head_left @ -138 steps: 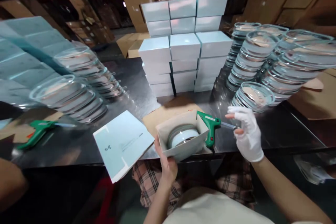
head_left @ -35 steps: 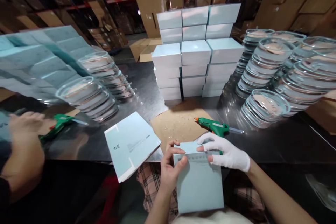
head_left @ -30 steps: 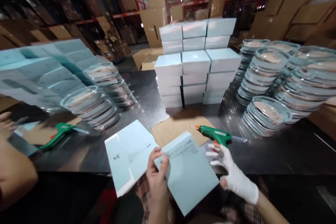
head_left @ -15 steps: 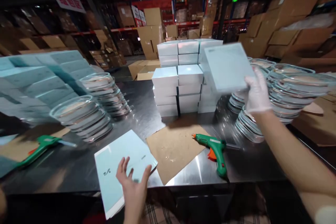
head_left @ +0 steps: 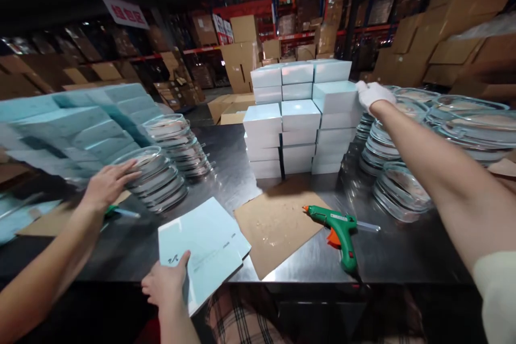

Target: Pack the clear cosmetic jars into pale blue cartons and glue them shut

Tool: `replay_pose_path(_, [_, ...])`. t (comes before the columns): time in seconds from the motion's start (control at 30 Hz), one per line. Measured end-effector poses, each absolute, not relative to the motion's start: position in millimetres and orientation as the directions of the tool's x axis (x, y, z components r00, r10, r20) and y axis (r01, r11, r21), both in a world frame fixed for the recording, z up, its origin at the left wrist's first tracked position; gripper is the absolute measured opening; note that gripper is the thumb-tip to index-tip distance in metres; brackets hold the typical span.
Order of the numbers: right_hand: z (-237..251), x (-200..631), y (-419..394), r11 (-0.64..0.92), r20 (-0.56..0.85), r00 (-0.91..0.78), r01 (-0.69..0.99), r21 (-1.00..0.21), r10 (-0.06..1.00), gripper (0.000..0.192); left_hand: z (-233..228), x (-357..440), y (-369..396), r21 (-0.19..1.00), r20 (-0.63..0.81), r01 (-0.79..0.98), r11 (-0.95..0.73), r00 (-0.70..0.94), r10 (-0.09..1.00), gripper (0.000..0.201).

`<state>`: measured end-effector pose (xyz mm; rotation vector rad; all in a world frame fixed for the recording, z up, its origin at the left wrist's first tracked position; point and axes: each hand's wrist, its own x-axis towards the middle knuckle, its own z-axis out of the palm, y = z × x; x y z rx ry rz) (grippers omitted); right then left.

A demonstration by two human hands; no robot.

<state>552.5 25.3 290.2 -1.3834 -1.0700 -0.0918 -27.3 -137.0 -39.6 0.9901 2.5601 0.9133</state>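
Observation:
My left hand is bare and grips the near left edge of a stack of flat light-blue carton sheets, thumb on top and fingers curled beside the edge. Small print and a handwritten mark show on the upper sheet. My right hand, in a white glove, reaches forward to a light-blue box at the right of the middle pile. Its fingers press together at the box's right top corner. The box rests on other boxes. A green glue gun with an orange trigger lies right of a brown cardboard sheet.
Another person's hand touches a stack of glass lids on the left. More glass lids stand in piles at right. Light-blue boxes are piled at far left. Brown cartons and racks stand behind the metal table.
My right hand has brought the box left onto the middle pile. My left hand has shifted from above the carton sheets to their left edge. Another person's hand has appeared at the left lids.

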Motion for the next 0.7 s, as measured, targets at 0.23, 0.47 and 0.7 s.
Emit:
replay_pose_path(0.23, [166.9, 460.2, -99.1, 0.459, 0.906, -0.02, 0.867, -0.195, 0.423, 0.037, 21.6, 36.5, -200.2, 0.802, 0.353, 0.547, 0.241, -0.759, 0.548, 0.065])
replay_pose_path(0.47, [46.0, 377.1, -203.8, 0.625, 0.798, -0.22, 0.745, -0.234, 0.561, 0.03, 11.9, 118.3, -248.4, 0.689, 0.349, 0.633, -0.352, 0.135, 0.927, 0.026])
replay_pose_path(0.7, [34.7, 404.0, -229.1, 0.546, 0.451, -0.31, 0.524, -0.653, 0.837, 0.018, -10.5, 93.3, -261.5, 0.621, 0.418, 0.628, -0.469, 0.241, 0.876, 0.018])
